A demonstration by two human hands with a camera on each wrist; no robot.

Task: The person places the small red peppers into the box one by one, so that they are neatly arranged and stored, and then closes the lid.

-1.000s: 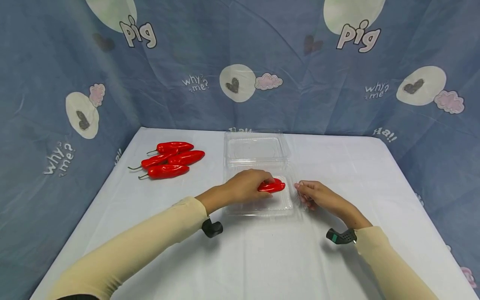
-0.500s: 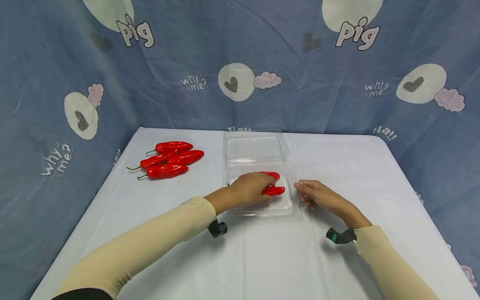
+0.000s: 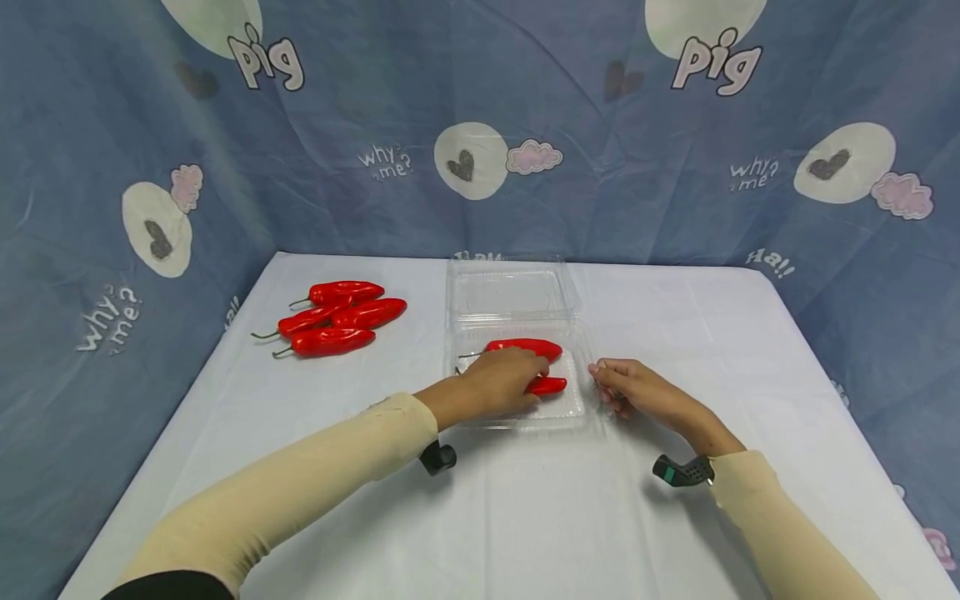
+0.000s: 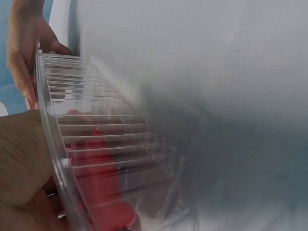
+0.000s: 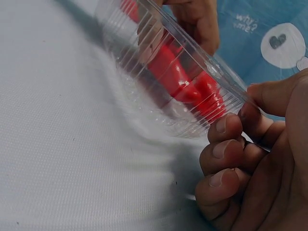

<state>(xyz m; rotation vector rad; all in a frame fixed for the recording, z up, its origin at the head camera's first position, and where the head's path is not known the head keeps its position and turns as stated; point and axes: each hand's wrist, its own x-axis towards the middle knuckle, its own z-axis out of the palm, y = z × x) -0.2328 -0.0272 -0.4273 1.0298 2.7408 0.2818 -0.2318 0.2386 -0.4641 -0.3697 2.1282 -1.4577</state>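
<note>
- Head view: L hand (image 3: 501,383) reaches into the clear base (image 3: 572,406), fingers & thumb round the near pepper (image 3: 549,385); tip pokes out on the R side, rest mostly under the hand; grip firm or slack, can't tell
- R hand (image 3: 637,396) pinches the base's R rim btwn thumb & index, per R wrist view; other fingers curled, outside the wall
- far pepper (image 3: 527,346) also lies in the base, beyond L hand, nr the hinge side; stem points L
- to do it well (judgement): keep R pinch light but steady so the thin plastic doesn't slide or flex; set near pepper flat, lengthwise, parallel w/ far pepper; then open the fingers straight up w/o dragging either one
- prob. best to tuck near pepper toward the front wall; leaves a usable gap btwn the two
- around: four peppers (image 3: 333,342) in a loose cluster on the white cloth (image 3: 562,517), well L of the base, some touching; patterned blue backdrop (image 3: 315,200) behind
- in the way: open lid (image 3: 510,294) lies back, away from the person, so it doesn't block access; L hand itself hides much of near pepper; base walls stand round it, so knuckles or stem could snag the rim, I'd guess
</note>
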